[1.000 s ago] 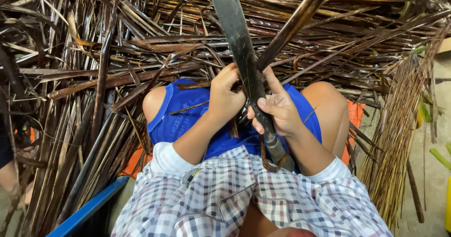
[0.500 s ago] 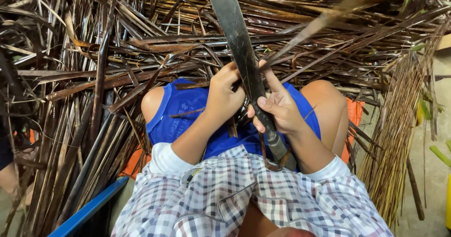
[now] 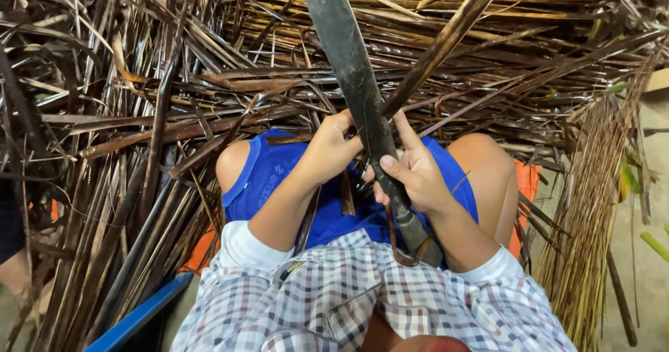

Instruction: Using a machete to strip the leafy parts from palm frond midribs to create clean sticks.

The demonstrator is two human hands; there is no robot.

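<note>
- Long dark metal blade (image 3: 352,73): broad, dull grey-black, mottled surface, rising from the lap up past the top edge of the view; its handle end (image 3: 417,235) sits low against the checked shirt, ringed by a brown strap loop.
- Dry brown palm-leaf strip (image 3: 446,42): flat, stiff, streaked tan and dark brown; runs from the hands up to the right and crosses the blade just above the fingers, touching its edge.
- Right hand (image 3: 412,174): closed around the blade's lower part, thumb across the front, forefinger stretched up along the strip.
- Left hand (image 3: 333,150): closed, pressed against the blade's left side; what it pinches I cannot tell.
- Hands just beside each other, blade between them.
- Below: blue shorts (image 3: 279,178), bare knees, white-cuffed checked shirt (image 3: 327,303).
- Around: dense heap of dried brown palm leaves (image 3: 139,101); bundle of thin pale ribs (image 3: 592,205) at right; orange sheet (image 3: 528,178) beneath.
</note>
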